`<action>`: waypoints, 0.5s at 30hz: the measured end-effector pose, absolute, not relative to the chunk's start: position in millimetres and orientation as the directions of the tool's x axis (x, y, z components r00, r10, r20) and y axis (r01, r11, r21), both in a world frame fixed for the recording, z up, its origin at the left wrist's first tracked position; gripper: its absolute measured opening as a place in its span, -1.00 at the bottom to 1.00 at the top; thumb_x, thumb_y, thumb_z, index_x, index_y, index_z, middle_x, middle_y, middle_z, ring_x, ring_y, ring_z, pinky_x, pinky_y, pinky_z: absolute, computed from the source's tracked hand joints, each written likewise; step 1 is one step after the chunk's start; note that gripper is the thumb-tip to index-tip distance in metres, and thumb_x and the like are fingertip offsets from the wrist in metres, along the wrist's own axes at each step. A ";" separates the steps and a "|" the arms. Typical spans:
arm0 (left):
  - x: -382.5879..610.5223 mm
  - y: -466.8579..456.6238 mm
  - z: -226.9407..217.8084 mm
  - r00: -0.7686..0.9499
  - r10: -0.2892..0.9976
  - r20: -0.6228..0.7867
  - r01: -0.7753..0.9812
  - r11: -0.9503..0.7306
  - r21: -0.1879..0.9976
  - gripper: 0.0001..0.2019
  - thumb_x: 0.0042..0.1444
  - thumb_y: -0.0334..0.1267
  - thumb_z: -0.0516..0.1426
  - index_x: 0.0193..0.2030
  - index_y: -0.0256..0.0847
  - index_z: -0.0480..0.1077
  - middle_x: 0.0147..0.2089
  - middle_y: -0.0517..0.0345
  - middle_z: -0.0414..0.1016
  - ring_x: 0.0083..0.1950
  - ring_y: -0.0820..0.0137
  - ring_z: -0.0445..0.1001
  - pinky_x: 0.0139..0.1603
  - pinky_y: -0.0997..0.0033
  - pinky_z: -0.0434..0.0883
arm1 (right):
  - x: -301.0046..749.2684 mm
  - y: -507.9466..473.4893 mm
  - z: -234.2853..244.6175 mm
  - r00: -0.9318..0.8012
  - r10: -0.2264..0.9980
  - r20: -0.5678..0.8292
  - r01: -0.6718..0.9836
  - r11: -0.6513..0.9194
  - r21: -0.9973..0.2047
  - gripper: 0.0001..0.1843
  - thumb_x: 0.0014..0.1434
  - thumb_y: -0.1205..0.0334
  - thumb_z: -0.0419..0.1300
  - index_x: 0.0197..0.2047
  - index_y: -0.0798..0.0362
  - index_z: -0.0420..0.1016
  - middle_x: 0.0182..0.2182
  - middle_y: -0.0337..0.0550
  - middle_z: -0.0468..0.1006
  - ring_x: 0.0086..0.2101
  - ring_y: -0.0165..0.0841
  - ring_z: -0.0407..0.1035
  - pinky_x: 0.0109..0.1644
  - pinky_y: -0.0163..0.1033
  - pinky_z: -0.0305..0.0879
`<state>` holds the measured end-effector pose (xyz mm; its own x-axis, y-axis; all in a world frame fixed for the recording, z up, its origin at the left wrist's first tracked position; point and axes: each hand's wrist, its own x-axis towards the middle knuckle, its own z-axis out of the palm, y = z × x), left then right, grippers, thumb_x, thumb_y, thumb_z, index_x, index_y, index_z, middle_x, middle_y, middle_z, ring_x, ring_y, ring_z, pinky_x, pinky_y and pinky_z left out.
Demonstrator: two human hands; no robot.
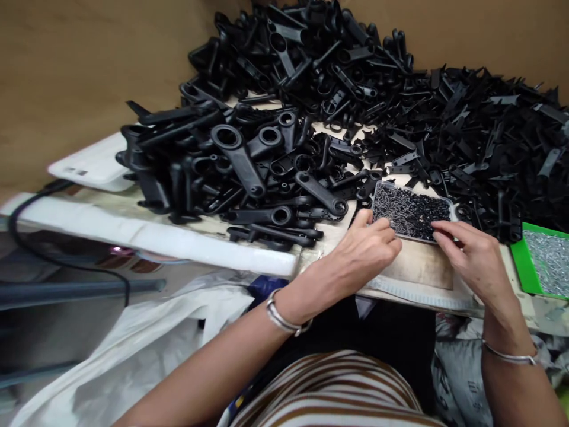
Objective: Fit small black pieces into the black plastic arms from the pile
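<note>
My left hand (371,246) is closed, its fingers curled down at the near left edge of a clear plastic tray (411,239). Whatever lies under those fingers is hidden from me. Small dark screw-like pieces (400,210) fill the tray. At its near right corner, my right hand (482,261) reaches in with thumb and forefinger drawn together over the pieces. Anything between these fingertips is too small to make out. Beneath the tray, a brown board (420,265) shows between my hands.
Black plastic arms with ring ends (242,160) are heaped behind and left. Thin black pieces (480,130) are piled at the right. A green tray (524,267) of silvery screws stands far right. A white device (95,163) with a black cable (66,267) lies left.
</note>
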<state>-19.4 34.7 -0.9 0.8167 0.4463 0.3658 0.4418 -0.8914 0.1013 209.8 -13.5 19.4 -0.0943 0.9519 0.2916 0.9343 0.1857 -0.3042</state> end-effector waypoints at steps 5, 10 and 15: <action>-9.4 37.0 -1.9 0.806 0.506 0.307 0.449 -0.861 0.239 -0.78 0.32 -0.35 0.05 -0.38 -0.23 0.37 -0.42 0.16 0.45 -0.25 0.33 0.33 -0.15 0.25 0.10 | 199.5 16.5 22.5 -0.151 0.986 0.063 0.971 0.160 -0.180 -0.75 0.29 0.22 0.10 -0.10 0.02 0.61 -0.15 -0.08 0.64 -0.16 -0.18 0.52 -0.07 -0.11 0.36; -37.6 25.7 5.9 0.771 0.592 0.237 0.482 -0.784 0.391 -0.89 0.32 -0.30 0.08 -0.16 -0.23 0.43 -0.20 0.11 0.54 -0.16 0.34 0.40 -0.11 0.25 0.11 | 191.5 34.2 26.2 -0.154 0.986 -0.063 0.984 0.148 -0.098 -0.80 0.24 0.17 0.16 -0.20 -0.04 0.61 -0.25 -0.13 0.65 -0.23 -0.20 0.48 -0.21 -0.17 0.28; -46.2 17.3 -1.9 0.755 0.615 0.226 0.489 -0.758 0.431 -0.83 0.31 -0.47 0.01 -0.11 -0.22 0.41 -0.19 0.12 0.55 -0.14 0.34 0.39 -0.08 0.26 0.12 | 191.1 39.1 25.6 -0.163 0.982 -0.091 0.984 0.155 -0.085 -0.84 0.20 0.18 0.17 -0.30 -0.03 0.58 -0.38 -0.18 0.61 -0.35 -0.29 0.41 -0.30 -0.22 0.18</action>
